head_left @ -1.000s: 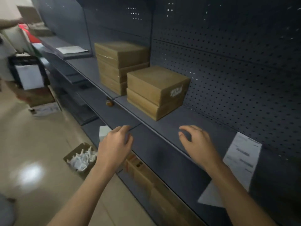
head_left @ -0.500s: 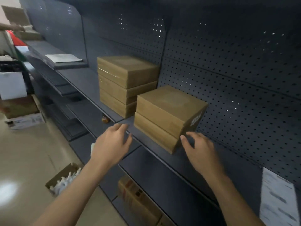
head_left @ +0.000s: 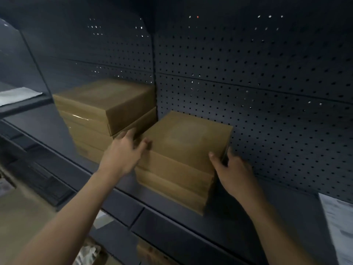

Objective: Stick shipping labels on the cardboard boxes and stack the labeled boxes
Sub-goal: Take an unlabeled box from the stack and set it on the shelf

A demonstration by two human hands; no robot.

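Two brown cardboard boxes are stacked on the dark metal shelf (head_left: pixel 183 211). The top box (head_left: pixel 187 142) lies on the lower box (head_left: pixel 172 190). My left hand (head_left: pixel 126 152) grips the top box's near left corner, thumb on the lid. My right hand (head_left: pixel 231 169) clasps its right side, covering the face where a label showed earlier. Left of them stands a taller stack of boxes (head_left: pixel 103 115), three high, blurred by motion.
A perforated dark back panel (head_left: pixel 257 83) rises right behind the boxes. A sheet of label paper (head_left: pixel 338 226) lies on the shelf at the far right, another sheet (head_left: pixel 17 95) on the far left shelf. A carton (head_left: pixel 152 253) sits on a lower shelf.
Both hands have risen from in front of the shelf and closed on the two sides of the top box. The view has moved in closer and upward.
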